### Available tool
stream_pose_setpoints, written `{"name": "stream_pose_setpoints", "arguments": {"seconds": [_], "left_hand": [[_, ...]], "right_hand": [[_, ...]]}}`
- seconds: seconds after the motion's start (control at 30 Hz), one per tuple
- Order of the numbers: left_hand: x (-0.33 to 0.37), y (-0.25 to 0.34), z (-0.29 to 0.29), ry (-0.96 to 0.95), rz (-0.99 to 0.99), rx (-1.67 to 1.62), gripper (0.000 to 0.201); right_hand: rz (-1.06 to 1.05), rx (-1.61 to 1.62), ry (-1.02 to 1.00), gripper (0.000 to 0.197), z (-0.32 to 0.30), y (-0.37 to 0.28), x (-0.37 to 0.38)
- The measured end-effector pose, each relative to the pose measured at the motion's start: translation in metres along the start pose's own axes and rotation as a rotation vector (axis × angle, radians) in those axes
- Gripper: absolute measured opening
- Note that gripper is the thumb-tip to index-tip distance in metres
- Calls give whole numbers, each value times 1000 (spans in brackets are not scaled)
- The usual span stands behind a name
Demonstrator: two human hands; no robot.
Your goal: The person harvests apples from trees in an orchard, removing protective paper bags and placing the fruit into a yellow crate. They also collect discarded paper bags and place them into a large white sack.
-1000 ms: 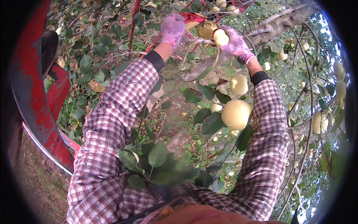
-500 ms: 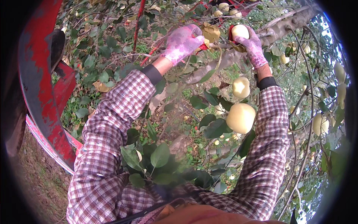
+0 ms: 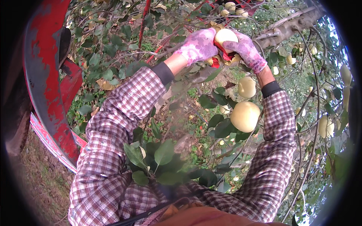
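My left hand (image 3: 197,47) and my right hand (image 3: 247,51), both in pink patterned gloves, meet at the top of the view around a pale yellow apple (image 3: 225,38). The right thumb lies across the apple's near side, with the fingers closed behind it. Crumpled red paper (image 3: 227,56) with tan outer paper clings below the fruit. My left hand is closed on a red-and-tan paper fruit bag (image 3: 215,61) against the apple's left side; its fingertips are partly hidden. Below my right wrist hang two bare apples, a smaller one (image 3: 247,87) above a larger one (image 3: 245,116).
A thick branch (image 3: 288,28) slants in from the upper right. A worn red metal frame (image 3: 45,83) stands along the left. Leafy twigs (image 3: 164,152) are close to my chest. More apples (image 3: 325,126) hang at right, and several lie at the top (image 3: 241,13).
My right hand has moved left with the apple and its paper, and my left hand has shifted right. The hands, apart before, are now together at the apple.
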State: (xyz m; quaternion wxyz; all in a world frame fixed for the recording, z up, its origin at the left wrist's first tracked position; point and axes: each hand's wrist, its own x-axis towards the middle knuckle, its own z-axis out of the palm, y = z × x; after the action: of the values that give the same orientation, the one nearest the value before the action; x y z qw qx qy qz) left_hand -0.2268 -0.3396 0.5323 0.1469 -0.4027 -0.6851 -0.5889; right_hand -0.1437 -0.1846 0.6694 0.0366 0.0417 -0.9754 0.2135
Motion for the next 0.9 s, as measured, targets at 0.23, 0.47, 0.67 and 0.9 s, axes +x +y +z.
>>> {"name": "stream_pose_setpoints", "arguments": {"seconds": [0.23,0.47,0.67,0.9], "left_hand": [[-8,-13,6,111,104,-126,24],[-29,-25,24,100,11,-218,24],[-63,-26,37,5,-74,-199,29],[-148,-3,36,-406,-107,-643,19]], "right_hand": [[-525,26,246,31,-8,40,-17],[-149,19,-106,58,29,-12,-1],[-291,-526,-122,64,47,-24,-22],[-39,-220,184,66,-53,11,4]]}}
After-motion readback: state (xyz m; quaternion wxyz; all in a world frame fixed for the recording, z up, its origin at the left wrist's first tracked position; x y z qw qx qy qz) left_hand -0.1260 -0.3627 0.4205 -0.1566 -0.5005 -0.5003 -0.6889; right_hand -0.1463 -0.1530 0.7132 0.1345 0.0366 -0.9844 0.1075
